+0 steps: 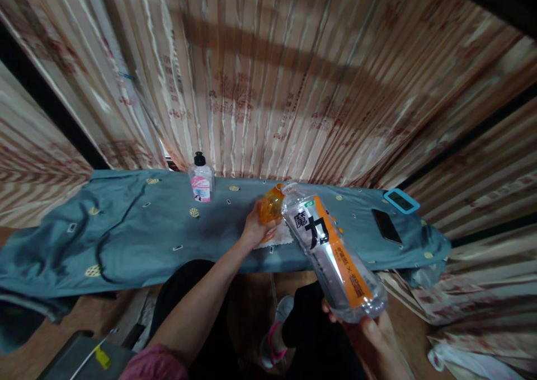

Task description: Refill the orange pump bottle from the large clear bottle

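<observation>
My left hand (254,227) is wrapped round a small orange see-through bottle (272,202) above the table. In my right hand (371,335), at its base, is a large clear plastic bottle (323,240) with a silver and orange label. That bottle slants, its uncapped neck pointing up and left, close against the top of the orange bottle. Whether the two mouths touch, I cannot tell. Under my left hand lies a pale cloth or tissue with a wavy edge (283,236). Whether liquid is in the large bottle is unclear.
A blue-green patterned cloth (210,237) covers the narrow table. At the back left stands a clear bottle with a black cap and pink label (201,184). To the right lie a dark phone (386,226) and a blue-framed device (401,201). Pleated curtains (260,89) hang close behind.
</observation>
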Tool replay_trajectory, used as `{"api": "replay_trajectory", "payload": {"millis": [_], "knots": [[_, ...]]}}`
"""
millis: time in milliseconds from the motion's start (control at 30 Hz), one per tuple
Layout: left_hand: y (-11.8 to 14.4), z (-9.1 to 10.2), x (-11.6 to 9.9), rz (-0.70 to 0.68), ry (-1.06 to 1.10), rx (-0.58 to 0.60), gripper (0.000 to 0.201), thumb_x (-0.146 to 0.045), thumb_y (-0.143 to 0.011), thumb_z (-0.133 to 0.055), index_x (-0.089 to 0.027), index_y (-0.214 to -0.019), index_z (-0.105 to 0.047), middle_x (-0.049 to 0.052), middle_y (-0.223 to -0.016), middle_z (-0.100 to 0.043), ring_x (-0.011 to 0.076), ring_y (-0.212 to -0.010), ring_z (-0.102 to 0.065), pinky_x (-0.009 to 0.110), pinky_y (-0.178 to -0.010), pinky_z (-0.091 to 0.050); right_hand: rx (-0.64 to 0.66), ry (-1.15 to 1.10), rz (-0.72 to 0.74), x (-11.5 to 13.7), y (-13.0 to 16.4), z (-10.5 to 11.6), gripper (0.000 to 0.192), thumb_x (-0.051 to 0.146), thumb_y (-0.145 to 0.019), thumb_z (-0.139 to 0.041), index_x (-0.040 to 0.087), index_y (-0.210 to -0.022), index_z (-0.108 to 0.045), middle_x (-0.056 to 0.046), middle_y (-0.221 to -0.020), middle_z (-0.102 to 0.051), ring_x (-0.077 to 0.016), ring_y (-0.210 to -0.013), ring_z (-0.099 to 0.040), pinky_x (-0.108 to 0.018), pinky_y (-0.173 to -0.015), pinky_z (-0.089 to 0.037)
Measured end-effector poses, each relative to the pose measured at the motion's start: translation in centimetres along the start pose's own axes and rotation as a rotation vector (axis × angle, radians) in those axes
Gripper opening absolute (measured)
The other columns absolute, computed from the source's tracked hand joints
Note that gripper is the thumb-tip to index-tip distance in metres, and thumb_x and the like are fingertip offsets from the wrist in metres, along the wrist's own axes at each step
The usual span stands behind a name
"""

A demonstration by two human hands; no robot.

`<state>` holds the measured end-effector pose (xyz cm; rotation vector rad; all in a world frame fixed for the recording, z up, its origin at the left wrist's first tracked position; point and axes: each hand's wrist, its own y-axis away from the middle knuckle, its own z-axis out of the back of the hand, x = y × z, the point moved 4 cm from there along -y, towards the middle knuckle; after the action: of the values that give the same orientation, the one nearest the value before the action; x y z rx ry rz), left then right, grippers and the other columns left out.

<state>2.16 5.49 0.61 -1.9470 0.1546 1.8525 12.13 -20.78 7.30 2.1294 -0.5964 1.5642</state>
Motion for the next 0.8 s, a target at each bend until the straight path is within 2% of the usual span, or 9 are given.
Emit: {"api": "replay_trajectory", "payload": {"millis": [367,633,800], "knots": [[0.0,0.0,0.1,0.016,-0.017,-0.005,0.053,-0.027,-0.060,-0.074,-0.021,-0.107,-0.050,0.001,-0.098,-0.066,0.0195,-0.087,-0.064,0.032,-0.082,-0.050,0.010,-0.003,0.014,-0.2,-0.2,0.3,0.051,0.055,-0.065,-0.076,0.024,-0.104,-0.066,-0.007,-0.076,-0.075,-0.0201,-0.066,-0.066,-0.028,-0.061,-0.051],[0.1,0.0,-0.6,0.015,0.034,-0.001,0.050,-0.026,-0.059,-0.074,-0.021,-0.103,-0.050,0.001,-0.098,-0.066,0.0183,-0.087,-0.063,0.031,-0.080,-0.051,0.009,-0.012,-0.027,-1.0,-0.2,1.1,0.051,0.054,-0.065,-0.076,0.022,-0.104,-0.065,-0.008,-0.079,-0.075,-0.0183,-0.068,-0.065,-0.026,-0.067,-0.050],[0.2,0.0,-0.6,0.008,0.050,-0.003,0.050,-0.029,-0.060,-0.074,-0.021,-0.103,-0.050,0.001,-0.097,-0.066,0.0184,-0.086,-0.063,0.031,-0.080,-0.050,0.033,-0.036,-0.027,-0.9,-0.1,0.7,0.049,0.053,-0.066,-0.076,0.024,-0.103,-0.065,-0.007,-0.079,-0.075,-0.0181,-0.067,-0.066,-0.027,-0.068,-0.051]]}}
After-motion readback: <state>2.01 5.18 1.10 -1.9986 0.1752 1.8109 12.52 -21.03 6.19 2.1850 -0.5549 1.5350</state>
